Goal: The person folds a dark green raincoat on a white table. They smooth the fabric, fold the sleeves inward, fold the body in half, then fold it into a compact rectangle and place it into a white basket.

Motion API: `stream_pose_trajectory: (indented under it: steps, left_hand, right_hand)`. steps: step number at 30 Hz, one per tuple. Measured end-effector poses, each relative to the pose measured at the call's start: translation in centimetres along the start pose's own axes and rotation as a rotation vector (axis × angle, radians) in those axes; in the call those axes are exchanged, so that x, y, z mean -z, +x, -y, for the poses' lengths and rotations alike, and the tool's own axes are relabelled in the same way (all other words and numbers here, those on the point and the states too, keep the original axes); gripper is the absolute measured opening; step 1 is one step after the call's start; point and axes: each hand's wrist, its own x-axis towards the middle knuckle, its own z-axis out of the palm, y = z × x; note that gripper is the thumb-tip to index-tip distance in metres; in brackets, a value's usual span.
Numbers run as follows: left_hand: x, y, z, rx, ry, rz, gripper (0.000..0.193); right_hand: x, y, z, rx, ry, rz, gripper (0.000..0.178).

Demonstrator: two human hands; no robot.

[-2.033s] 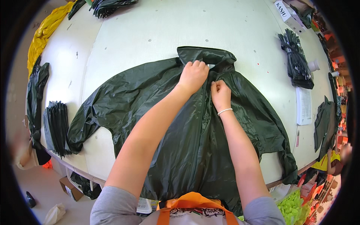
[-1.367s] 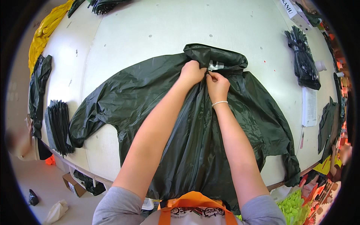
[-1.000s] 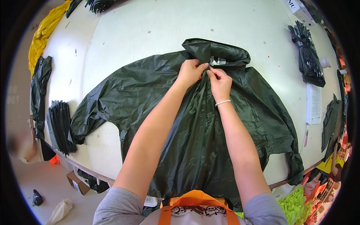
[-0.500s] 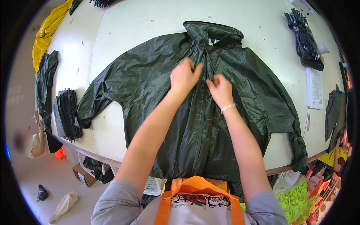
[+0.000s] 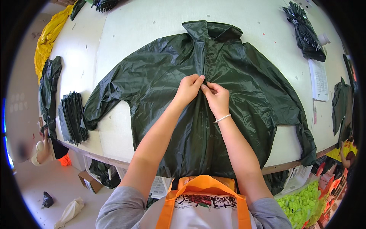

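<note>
A dark green, shiny raincoat (image 5: 251, 95) lies front up on the white table, its collar at the far side and its sleeves spread to both sides. My left hand (image 5: 189, 89) pinches the front placket at mid-chest, thumb and forefinger pressed together. Right beside it, my right hand (image 5: 217, 100) grips the same edge with its fingertips and wears a pale bead bracelet (image 5: 222, 118). Both sets of fingertips nearly touch. Whatever fastener may sit between them is hidden. Above the hands, the placket (image 5: 199, 53) runs closed up to the collar.
Folded dark green bundles (image 5: 72, 118) lie at the left, near a yellow heap (image 5: 49, 38). A tied dark bundle (image 5: 305, 34), paper sheets (image 5: 318, 80) and a thin pen-like tool (image 5: 315, 115) are at the right. Another person's arm (image 5: 45, 147) shows at the left edge.
My hands were apart over the upper front; they have come together and lower, now pinching the placket. The placket's upper part now lies closed over the front.
</note>
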Motion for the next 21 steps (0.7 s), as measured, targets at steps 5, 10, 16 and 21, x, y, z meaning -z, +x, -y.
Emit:
stream_pose_trajectory:
  steps: [5,10,16,21]
  left_hand:
    - [0.3,-1.2,0.1,0.070,-0.273,-0.043,0.033]
    - [1.2,-6.6,-0.5,-0.281,0.448,-0.254,0.031]
    - [7.7,-20.5,6.6,0.049,1.167,-0.351,0.062]
    - [10.6,-25.9,11.4,0.202,1.196,-0.406,0.070]
  right_hand:
    - [-0.4,0.0,-0.2,-0.031,-0.139,0.016,0.020]
    - [1.2,0.1,-0.2,0.019,-0.301,0.079,0.025]
    - [13.9,-11.0,1.2,0.411,-1.225,-0.026,0.058]
    - [23.7,-17.9,-4.5,-0.027,-1.502,-0.148,0.069]
